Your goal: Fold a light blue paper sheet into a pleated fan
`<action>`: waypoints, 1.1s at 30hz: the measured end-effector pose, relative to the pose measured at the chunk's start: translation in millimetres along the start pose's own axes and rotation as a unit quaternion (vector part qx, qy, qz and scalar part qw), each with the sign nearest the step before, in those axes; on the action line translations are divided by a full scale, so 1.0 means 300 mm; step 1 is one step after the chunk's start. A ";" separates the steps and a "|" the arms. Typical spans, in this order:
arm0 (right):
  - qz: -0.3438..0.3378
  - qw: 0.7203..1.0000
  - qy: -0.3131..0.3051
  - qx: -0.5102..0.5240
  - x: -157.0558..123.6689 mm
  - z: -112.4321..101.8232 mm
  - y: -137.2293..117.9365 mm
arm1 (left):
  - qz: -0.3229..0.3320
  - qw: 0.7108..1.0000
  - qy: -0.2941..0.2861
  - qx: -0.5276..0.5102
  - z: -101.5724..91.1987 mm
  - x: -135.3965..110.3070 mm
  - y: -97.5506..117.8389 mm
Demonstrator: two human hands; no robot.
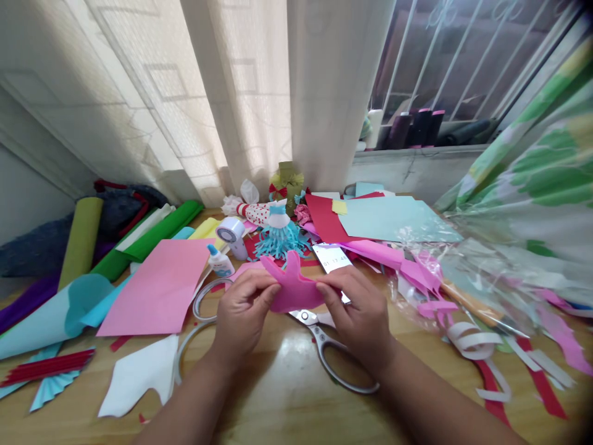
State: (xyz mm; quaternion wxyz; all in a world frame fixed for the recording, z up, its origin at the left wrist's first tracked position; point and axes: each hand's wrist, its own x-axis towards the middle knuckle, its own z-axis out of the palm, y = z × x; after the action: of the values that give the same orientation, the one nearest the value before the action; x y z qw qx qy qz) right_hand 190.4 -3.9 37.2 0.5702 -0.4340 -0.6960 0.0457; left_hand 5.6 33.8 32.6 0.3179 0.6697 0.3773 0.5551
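Note:
A bright pink paper piece (296, 287), curved and with a narrow strip sticking up, is stretched between both hands above the table. My left hand (245, 312) pinches its left edge between thumb and fingers. At its right edge, my right hand (356, 315) has the same kind of pinch. Below the paper lie metal scissors (319, 337), partly covered by the right hand. A phone (331, 258) showing digits lies behind that hand. Close to the left hand are a roll of tape (200, 300) and a glue bottle (220, 261) with a blue cap.
A pink sheet (157, 284) and a white paper cutout (139, 377) lie left. Rolled papers (152, 232) fill the far left. A blue fringed paper figure (279, 232) stands behind. Pale blue sheets (398, 219), plastic wrap (486, 290) and paper strips (477, 340) lie right.

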 end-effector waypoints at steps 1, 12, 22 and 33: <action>0.023 1.000 -0.010 0.010 0.002 0.001 0.004 | -0.023 1.000 0.002 -0.009 0.002 0.000 -0.002; 0.331 0.919 -0.084 0.196 0.027 0.001 0.044 | -0.191 0.973 0.002 -0.133 0.003 0.005 -0.047; 0.366 0.895 -0.102 0.235 0.029 0.003 0.048 | -0.259 0.950 -0.029 -0.172 0.008 0.012 -0.012; 0.301 0.926 -0.154 0.169 0.027 0.014 0.039 | -0.206 0.970 -0.073 -0.108 0.005 0.006 0.019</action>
State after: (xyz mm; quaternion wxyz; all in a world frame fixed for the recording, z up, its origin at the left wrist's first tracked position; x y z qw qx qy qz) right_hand 193.6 10.6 35.3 0.4801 -0.5081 -0.5938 0.3985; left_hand 8.0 32.5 38.1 0.5222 0.5778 0.4205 0.4653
